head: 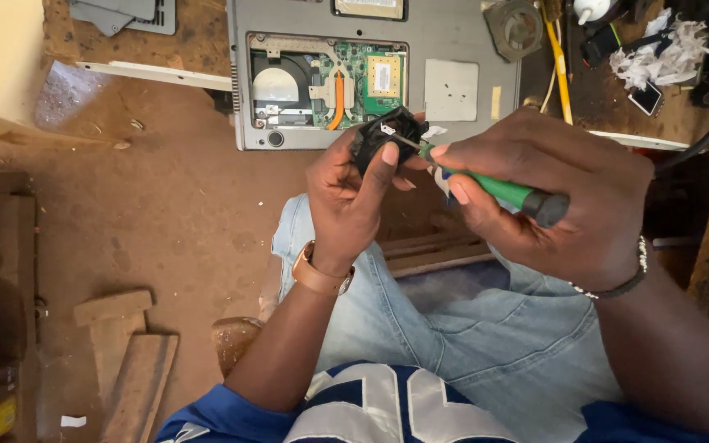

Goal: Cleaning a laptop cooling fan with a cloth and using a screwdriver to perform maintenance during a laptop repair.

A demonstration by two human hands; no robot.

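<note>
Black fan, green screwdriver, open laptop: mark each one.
black fan [371, 141]: head view, on its dark housing.
green screwdriver [498, 189]: head view, on the green handle.
open laptop [453, 49]: head view, on its grey underside panel.

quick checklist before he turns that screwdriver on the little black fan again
1. Grip on part: left hand wraps the black fan, thumb across its front. Ok.
2. Tool hold: right hand grips the green-handled screwdriver firmly. Ok.
3. Tip seated: the tip meets the fan's face, but whether it sits in a screw head is too small to see. Cannot tell.
4. Thumb clearance: the left thumb lies close beside the tip. Not ok.
5. Support: fan is held in the air above the lap, off the opened laptop. Not ok.
</note>
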